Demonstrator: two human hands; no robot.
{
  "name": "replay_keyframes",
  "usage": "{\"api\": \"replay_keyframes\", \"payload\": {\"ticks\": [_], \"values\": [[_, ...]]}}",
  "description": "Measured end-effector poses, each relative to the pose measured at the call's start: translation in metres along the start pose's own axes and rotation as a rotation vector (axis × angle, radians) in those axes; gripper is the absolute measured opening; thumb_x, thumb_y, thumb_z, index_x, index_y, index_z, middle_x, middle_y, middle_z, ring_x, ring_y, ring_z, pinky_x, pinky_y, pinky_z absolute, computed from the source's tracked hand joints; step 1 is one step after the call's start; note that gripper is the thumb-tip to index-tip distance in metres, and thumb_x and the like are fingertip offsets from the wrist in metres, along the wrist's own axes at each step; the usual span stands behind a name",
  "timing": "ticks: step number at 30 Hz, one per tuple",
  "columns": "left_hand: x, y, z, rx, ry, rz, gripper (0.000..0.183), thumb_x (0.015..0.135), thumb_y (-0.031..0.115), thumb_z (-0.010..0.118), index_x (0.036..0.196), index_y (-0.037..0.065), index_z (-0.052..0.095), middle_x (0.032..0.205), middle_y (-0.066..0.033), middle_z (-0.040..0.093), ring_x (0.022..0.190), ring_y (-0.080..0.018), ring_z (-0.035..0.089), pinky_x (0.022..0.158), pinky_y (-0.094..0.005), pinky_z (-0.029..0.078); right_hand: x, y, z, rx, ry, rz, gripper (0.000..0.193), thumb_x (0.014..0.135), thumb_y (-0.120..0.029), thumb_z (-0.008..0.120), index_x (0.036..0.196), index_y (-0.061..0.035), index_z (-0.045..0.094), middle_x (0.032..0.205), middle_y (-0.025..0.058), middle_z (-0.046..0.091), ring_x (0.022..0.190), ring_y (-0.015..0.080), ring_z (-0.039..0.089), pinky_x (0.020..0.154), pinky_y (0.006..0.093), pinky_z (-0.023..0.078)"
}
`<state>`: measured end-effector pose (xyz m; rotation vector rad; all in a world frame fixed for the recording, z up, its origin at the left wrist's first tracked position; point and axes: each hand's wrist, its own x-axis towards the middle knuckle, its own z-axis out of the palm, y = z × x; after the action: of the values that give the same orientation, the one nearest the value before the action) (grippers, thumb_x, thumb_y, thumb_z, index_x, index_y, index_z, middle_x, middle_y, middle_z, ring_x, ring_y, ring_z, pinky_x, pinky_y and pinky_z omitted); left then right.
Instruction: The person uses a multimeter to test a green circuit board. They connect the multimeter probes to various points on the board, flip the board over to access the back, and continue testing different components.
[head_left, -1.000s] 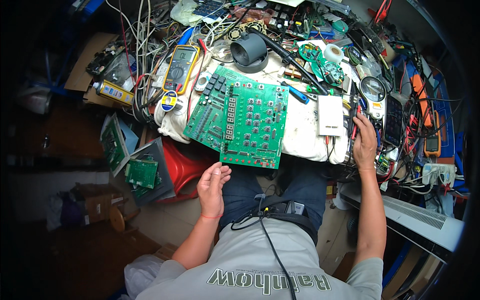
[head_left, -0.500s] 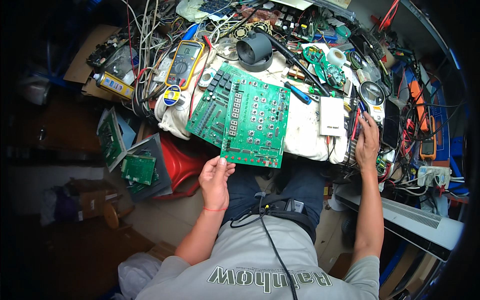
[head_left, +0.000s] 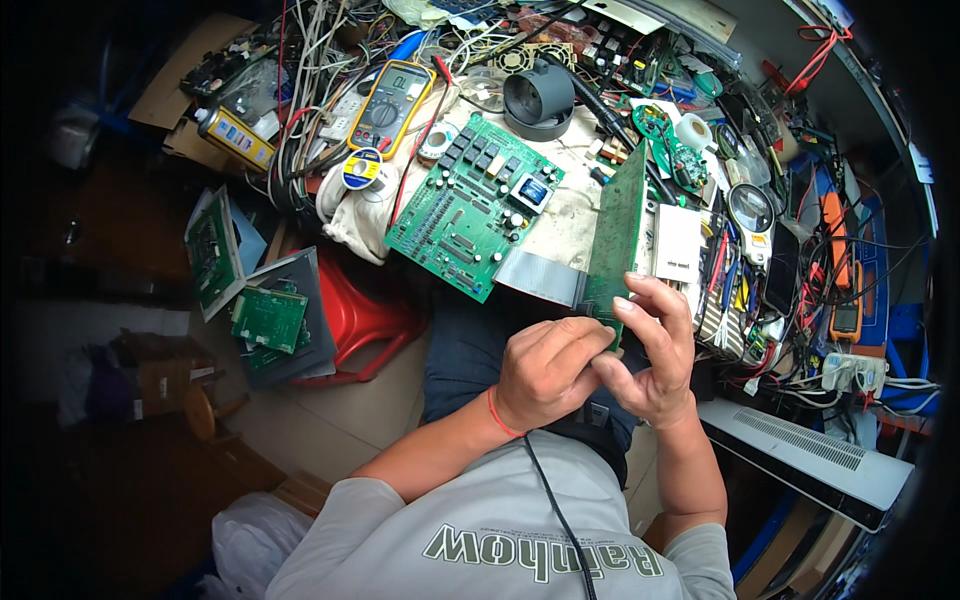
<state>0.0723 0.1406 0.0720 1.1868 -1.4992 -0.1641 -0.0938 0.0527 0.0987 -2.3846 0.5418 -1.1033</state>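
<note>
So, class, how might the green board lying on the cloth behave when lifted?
The lying board should stay fairly stiff, judging by its flat, unbowed panel. The bulky blue-topped block may make that side heavier. The grey ribbon cable at its edge could tug.

Yellow multimeter (head_left: 391,106), spool (head_left: 362,169) with a yellow-and-blue label just beside it, dark grey round fitting (head_left: 538,97) farther right, round magnifier (head_left: 750,209) toward the right, red plastic stool (head_left: 366,305) left of centre, long white vented unit (head_left: 800,461) at lower right
</note>
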Motion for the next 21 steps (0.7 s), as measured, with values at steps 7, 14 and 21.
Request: {"api": "replay_keyframes", "payload": {"ticks": [7,14,21], "values": [[-0.004,-0.006,-0.009,-0.049,-0.067,-0.004,0.034,0.078,-0.003,0.082,0.111,0.0,0.075,0.102,-0.0145,0.076,0.087,-0.0322,0.077,0.074,-0.0388,0.063,-0.007,0.006,0.003,-0.095,-0.016,0.01,0.05,0.085,-0.025,0.089,0.128,-0.0064,0.075,0.14,0.0202,0.063,0.102,0.0311,0.067,0.078,0.0387,0.058],[0.036,-0.079,-0.066,0.224,0.067,-0.166,0.009,0.098,0.006,0.072,0.105,0.002,0.075,0.099,-0.0167,0.076,0.091,-0.0364,0.074,0.081,-0.0432,0.06,-0.014,0.01,0.0,-0.111,0.0,0.051,0.046,0.086,-0.032,0.088,0.124,-0.0082,0.077,0.14,0.0199,0.063,0.103,0.032,0.067,0.082,0.0403,0.056],[0.094,-0.149,-0.126,0.128,0.292,-0.564,0.025,0.108,0.014,0.069,0.125,-0.004,0.074,0.106,-0.0074,0.079,0.092,-0.0099,0.072,0.084,-0.0261,0.058,-0.018,0.007,-0.005,-0.095,0.024,0.098,0.047,0.085,-0.031,0.09,0.124,-0.0086,0.078,0.141,0.0198,0.063,0.106,0.0326,0.068,0.084,0.0396,0.058]]}}
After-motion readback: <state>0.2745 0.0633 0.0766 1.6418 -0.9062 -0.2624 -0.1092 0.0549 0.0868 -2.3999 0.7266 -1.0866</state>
